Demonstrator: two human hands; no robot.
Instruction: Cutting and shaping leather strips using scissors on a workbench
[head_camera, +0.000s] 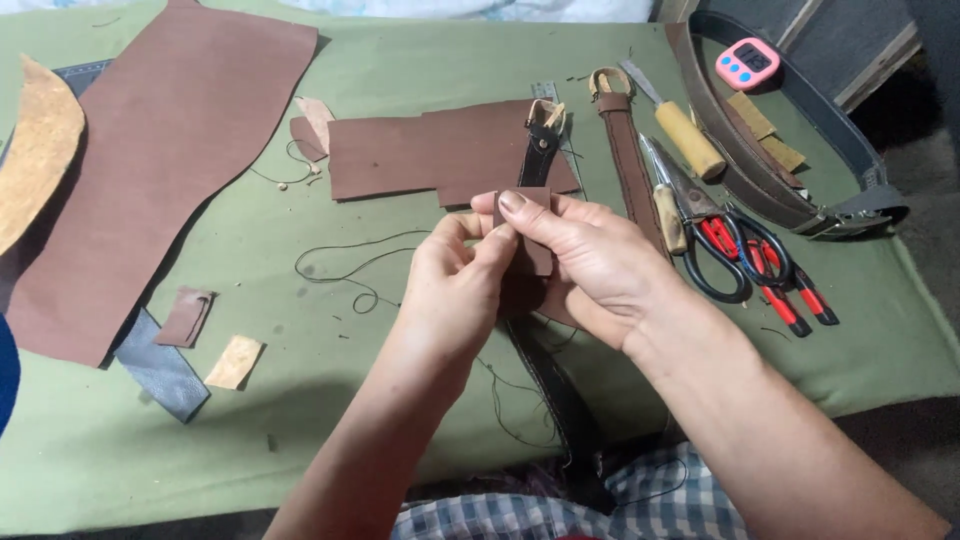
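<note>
Green cloth covers the table; it's the reference for everything. Large brown leather sheet lies on its left half, flat. Dark strap runs from cloth centre to the near edge, under the hands. Left hand and right hand meet above cloth centre, fingers of both closed on a small brown leather piece, pinched from both sides, probably to steady it. Scissors lie right of centre.
</note>
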